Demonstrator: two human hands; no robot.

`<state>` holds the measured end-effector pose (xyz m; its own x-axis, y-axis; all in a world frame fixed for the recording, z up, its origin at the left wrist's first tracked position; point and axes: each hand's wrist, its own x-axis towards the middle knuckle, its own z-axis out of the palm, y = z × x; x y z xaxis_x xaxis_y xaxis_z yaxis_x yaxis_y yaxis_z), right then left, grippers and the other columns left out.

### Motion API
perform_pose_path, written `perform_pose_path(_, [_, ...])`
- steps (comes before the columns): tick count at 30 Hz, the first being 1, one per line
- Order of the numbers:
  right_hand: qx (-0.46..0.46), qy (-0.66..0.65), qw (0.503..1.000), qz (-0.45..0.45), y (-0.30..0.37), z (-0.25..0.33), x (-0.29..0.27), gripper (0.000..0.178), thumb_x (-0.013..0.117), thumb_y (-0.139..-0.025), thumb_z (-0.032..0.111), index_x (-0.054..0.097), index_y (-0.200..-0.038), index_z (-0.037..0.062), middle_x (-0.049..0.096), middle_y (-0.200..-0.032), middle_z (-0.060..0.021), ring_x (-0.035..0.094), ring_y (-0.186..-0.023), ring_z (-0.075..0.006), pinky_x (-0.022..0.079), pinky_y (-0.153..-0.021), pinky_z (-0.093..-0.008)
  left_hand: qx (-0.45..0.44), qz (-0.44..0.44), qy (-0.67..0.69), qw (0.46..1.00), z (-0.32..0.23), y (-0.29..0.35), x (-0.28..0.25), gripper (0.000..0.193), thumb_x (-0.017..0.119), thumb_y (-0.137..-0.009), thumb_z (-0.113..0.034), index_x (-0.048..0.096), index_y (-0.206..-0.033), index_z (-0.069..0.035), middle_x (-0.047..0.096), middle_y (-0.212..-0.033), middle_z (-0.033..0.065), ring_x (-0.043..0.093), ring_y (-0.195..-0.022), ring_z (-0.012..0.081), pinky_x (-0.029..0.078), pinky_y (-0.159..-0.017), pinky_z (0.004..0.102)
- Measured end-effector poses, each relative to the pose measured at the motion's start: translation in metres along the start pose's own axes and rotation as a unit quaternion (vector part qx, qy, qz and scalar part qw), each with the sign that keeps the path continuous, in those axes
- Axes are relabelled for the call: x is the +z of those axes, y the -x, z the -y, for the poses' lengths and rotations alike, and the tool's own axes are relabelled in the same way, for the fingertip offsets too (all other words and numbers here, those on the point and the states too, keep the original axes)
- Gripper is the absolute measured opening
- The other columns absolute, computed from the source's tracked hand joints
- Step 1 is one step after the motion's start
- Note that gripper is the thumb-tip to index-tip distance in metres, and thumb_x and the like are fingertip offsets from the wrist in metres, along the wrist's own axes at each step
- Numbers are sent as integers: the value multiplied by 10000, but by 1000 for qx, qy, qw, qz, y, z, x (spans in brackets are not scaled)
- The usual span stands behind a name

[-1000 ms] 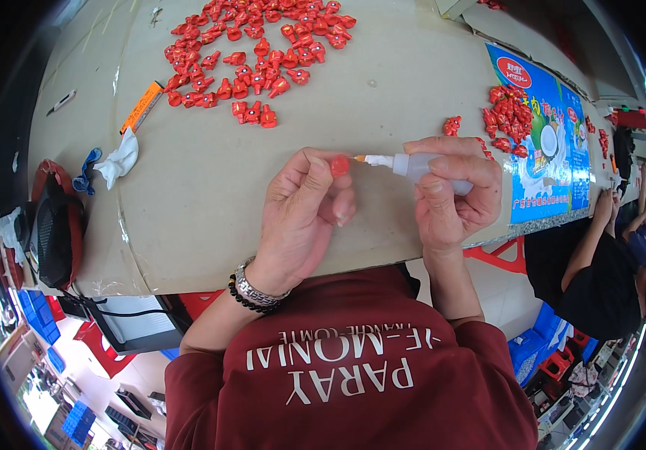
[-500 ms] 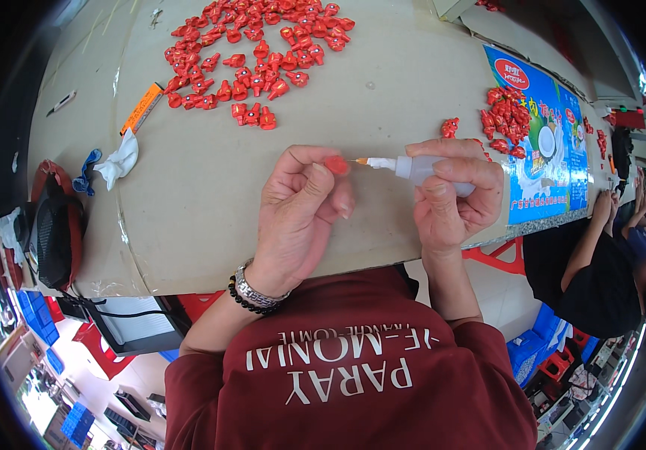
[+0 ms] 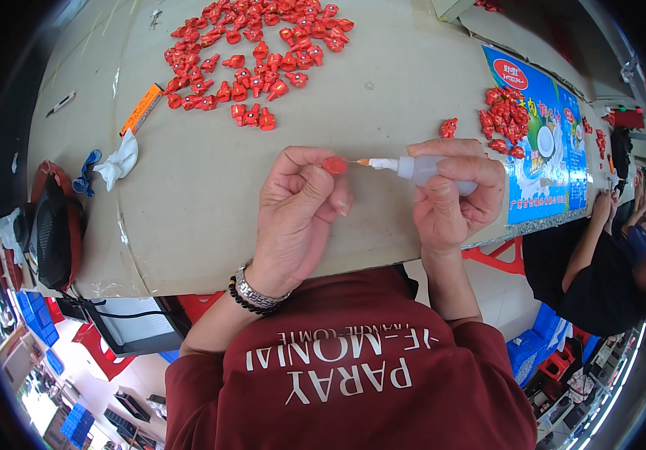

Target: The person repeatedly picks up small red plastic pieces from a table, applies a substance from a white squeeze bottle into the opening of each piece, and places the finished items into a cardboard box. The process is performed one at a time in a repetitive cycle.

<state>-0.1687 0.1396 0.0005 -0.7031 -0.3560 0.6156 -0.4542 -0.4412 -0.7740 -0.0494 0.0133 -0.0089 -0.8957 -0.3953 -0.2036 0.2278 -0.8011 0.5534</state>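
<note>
Between the thumb and fingers of my left hand [image 3: 298,191] is a small red plastic piece [image 3: 334,165], its underside hidden by the fingers. My right hand [image 3: 459,196] grips a translucent squeeze bottle [image 3: 435,171] with a white neck and a thin needle tip [image 3: 360,162]. The needle points left at the red piece, its end at or very close to it; contact is too fine to tell. Farther back on the table lies a spread of similar red pieces [image 3: 261,71]. Another heap of red pieces [image 3: 504,116] rests to the right on a blue printed sheet [image 3: 544,180].
On the left of the table [image 3: 188,187] are an orange box [image 3: 141,109], a crumpled white tissue [image 3: 117,161], a blue band [image 3: 85,174] and a pen [image 3: 61,103]. A dark red and black bag [image 3: 57,225] sits at the left edge. Another person [image 3: 589,262] works at the right.
The red piece has turned slightly in my left fingers and shifted a little left. The bottle in my right hand is almost in the same spot, tilted a touch differently.
</note>
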Motion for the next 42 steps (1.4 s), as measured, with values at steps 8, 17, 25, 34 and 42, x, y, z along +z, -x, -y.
perform_pose_path(8, [139,-187,968,-96,-5,-1,-3,222,630,-867,85,498,-1043,56,606,-980,-194,581,-777,-175,475,-646,-250,18,20,9,1000,-1,4,-4,180,593,-911,-114,538,-1076,-70,604,-948,37,523,-706,109,435,-657,265])
perform_pose_path(17, [207,-181,947,-167,-37,18,-36,474,707,-742,3,533,-1179,59,577,-944,-67,554,-713,-166,444,-595,-256,-3,-1,28,1000,-14,13,6,197,589,-911,-106,526,-1093,-67,593,-969,37,508,-699,107,415,-630,254])
perform_pose_path(25, [239,27,957,-162,-118,-5,-95,452,672,-687,-56,496,-1093,32,562,-886,-78,615,-747,-177,456,-569,-283,8,6,19,1000,-25,21,1,245,651,-872,-152,551,-1077,-63,603,-974,55,508,-682,114,415,-612,259])
perform_pose_path(34, [72,526,848,-11,-235,-124,-183,215,719,-715,92,683,-922,44,668,-813,-95,653,-747,-219,511,-703,-332,6,34,13,999,-29,19,1,246,650,-874,-165,552,-1074,-58,599,-964,64,493,-670,115,402,-597,257])
perform_pose_path(42, [108,654,749,26,-253,-158,-170,406,843,-570,288,692,-810,-2,660,-826,-220,653,-813,-366,541,-743,-423,28,27,15,999,-33,16,-4,196,584,-914,-128,530,-1080,-39,565,-965,63,435,-659,105,376,-589,231])
